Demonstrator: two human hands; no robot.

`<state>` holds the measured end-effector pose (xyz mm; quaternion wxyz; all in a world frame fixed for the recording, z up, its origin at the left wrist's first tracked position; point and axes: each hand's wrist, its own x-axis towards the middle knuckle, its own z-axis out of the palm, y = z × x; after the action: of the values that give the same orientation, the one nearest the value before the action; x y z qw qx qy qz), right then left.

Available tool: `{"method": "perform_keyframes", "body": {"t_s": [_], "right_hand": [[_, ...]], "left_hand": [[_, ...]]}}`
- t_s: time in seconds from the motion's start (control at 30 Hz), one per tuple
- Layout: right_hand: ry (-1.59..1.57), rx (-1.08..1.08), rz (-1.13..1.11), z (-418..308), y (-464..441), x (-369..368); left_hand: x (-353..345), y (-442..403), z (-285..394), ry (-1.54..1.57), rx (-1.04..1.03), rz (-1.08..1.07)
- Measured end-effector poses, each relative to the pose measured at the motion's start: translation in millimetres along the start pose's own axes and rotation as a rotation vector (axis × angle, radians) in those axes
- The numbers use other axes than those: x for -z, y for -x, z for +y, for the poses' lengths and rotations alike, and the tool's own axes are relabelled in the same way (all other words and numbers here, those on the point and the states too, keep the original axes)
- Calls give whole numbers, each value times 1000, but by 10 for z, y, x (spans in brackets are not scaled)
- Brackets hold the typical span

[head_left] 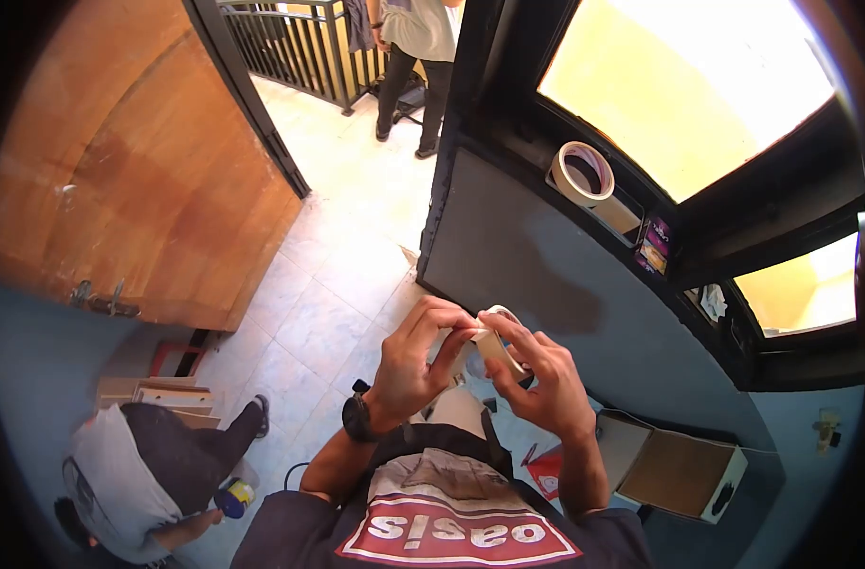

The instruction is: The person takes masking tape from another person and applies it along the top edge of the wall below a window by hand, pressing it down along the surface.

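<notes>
A roll of masking tape (492, 349) is held up in front of my chest, between both hands. My right hand (546, 381) grips the roll from its right side, thumb and fingers closed around it. On the other side, my left hand (415, 353) pinches at the edge of the tape with thumb and fingertips. Whether a strip has come loose there is too small to tell. A dark watch (357, 417) is on my left wrist.
Another tape roll (582, 174) and a purple box (654, 245) rest on the black window ledge. A wooden door (138, 180) stands open at left. One person (418, 38) stands beyond the doorway; another (148, 474) is low at left, holding a can (234, 497). An open cardboard box (683, 471) lies at right.
</notes>
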<state>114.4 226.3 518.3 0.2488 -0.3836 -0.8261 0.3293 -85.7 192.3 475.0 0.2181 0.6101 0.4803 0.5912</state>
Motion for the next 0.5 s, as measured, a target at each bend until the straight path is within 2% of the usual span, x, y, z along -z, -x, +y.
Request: {"method": "perform_keyframes", "body": {"t_s": [0.1,0.2,0.27,0.33,0.4,0.5], "right_hand": [[51,-39,6,85,-176,31],[156,-42,12,87,-310,77],[294,77,46,70,-411,145],[213,106,57,191,-449,141],[-229,-142,-118,176,-476,175],[-412,-142,-143,112,-477,123]], "left_hand": [[13,-188,-132,9,-96,-38],[-22,-280,-296,89,-81,-56],[-26,-346,-374,119,-64,-65],[-5,-432,-420,223,35,-51],[21,-535,-515,279,60,-16],[145,-639,-497,292,95,-55]]}}
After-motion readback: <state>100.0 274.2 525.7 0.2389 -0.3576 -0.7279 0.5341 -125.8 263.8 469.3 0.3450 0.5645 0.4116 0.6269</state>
